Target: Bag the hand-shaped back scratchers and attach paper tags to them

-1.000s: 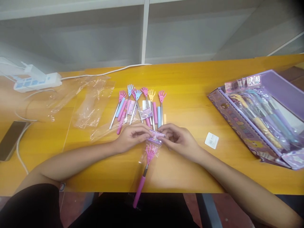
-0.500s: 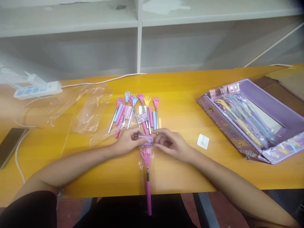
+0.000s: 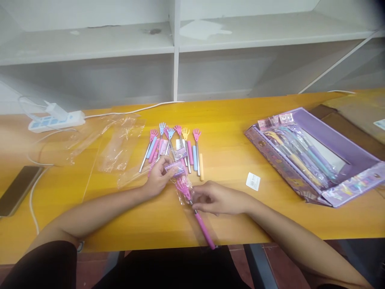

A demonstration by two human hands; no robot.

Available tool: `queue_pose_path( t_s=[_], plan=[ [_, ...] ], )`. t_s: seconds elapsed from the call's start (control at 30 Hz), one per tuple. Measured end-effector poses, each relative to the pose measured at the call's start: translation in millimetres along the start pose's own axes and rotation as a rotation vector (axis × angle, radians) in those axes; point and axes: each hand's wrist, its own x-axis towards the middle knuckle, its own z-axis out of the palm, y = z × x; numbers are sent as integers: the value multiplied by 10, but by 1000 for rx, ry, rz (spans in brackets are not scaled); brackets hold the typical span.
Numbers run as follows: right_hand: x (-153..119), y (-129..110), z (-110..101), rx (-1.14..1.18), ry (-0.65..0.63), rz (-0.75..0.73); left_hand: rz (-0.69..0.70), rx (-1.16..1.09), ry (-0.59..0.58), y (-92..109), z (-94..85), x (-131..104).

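Note:
A pink back scratcher in a clear plastic sleeve slants down towards the table's front edge, its hand-shaped head at the upper left. My left hand pinches the purple header card at the top of that sleeve. Curled fingers of my right hand close on the metal shaft just below the head, partly hiding it. Beyond my hands lie several loose back scratchers, including a yellow one and a blue one, with coloured handle pieces such as a yellow tube beside them.
On the right, a purple display box holds several wrapped back scratchers. A white label lies left of it. Empty plastic sleeves, a power strip and a dark phone are at left. White shelving stands behind.
My right hand has moved from beside the header card down to the shaft. The wrapped back scratcher has tilted, its handle swinging right. The camera view has shifted slightly.

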Motion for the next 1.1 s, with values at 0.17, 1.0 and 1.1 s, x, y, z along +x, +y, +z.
queue_pose_path(
  t_s=[0.17,1.0,1.1],
  plan=[
    [-26,51,-173,59,74,-9,-88,-77,-74,-29,-44,31],
    [-1024,-86,-871,-795,751,354,-70,47,-518,48,-25,-24],
    [-1466,61,-1347,-1004,957,787,-29,106,-563,43,-38,-34]
  ],
)
